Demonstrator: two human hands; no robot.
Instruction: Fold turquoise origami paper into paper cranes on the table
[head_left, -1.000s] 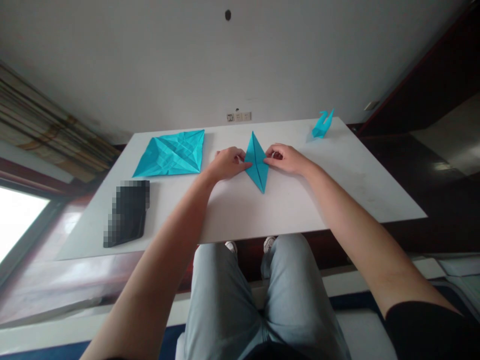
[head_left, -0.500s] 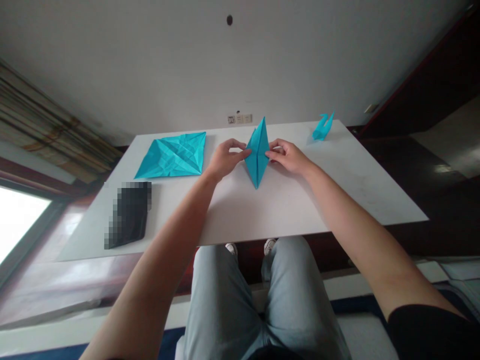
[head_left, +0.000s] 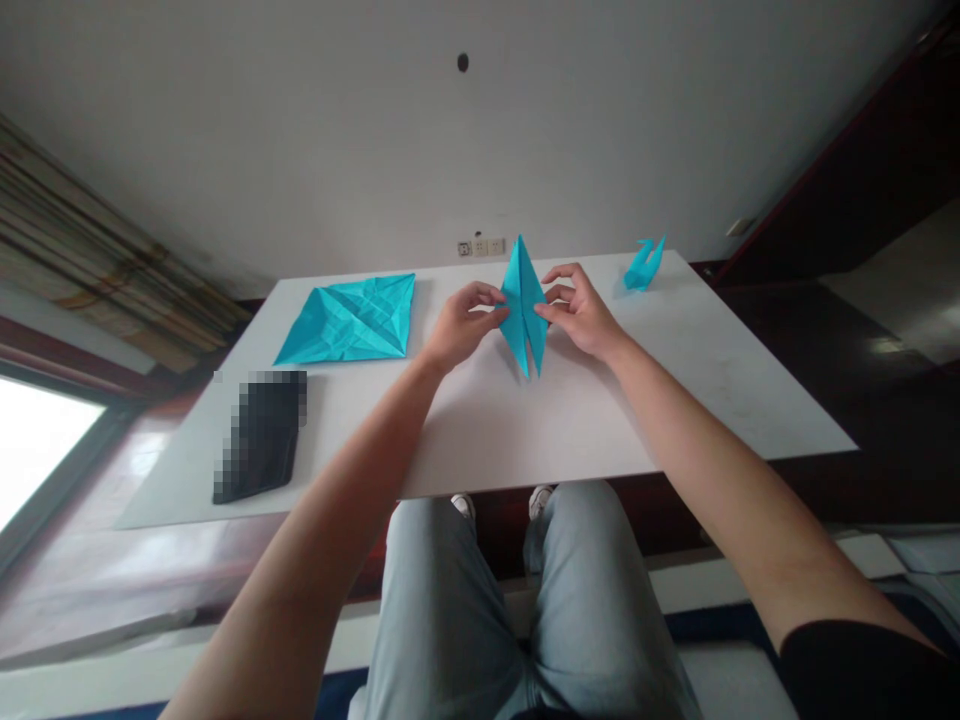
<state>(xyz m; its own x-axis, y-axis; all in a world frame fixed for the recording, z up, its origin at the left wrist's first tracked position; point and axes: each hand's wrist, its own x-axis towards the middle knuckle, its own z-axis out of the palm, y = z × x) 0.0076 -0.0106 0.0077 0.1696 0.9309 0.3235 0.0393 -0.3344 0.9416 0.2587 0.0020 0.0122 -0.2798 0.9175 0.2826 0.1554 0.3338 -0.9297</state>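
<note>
The left hand [head_left: 466, 320] and right hand [head_left: 583, 312] pinch a folded blue paper [head_left: 523, 295] between the long edges of the surface [head_left: 525, 440]. Folding seems in hand; any next crease calls for careful alignment.

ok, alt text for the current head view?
A person's left hand and right hand hold a folded turquoise paper diamond over a white table. A creased turquoise sheet and a dark pixelated object lie left; a paper bird stands at right.
</note>
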